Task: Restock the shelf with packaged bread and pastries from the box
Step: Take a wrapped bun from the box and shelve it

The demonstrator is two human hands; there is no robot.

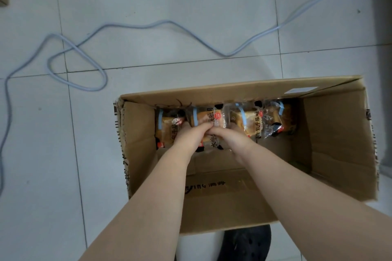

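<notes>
Second bread packet from the left [206, 119] sits in a row of 4 along the far wall of the cardboard box [339, 140]. Left hand [192, 133] and right hand [228, 135] both closed on it, fingertips meeting over its top; packet not yet lifted. Neighbours: leftmost packet [167, 131] touching at the left, third packet [247, 122] and fourth packet [275, 118] to the right.

Progress: near half of box floor bare, so likely well into emptying; 4 packets left. Shelf not in view.

Room: tall box walls on all sides, straight lift-out clear. Grey cable [84, 57] loops on tiled floor [191, 6] beyond the box, a trip risk. Dark shoe [246, 243] just beside near edge.
</notes>
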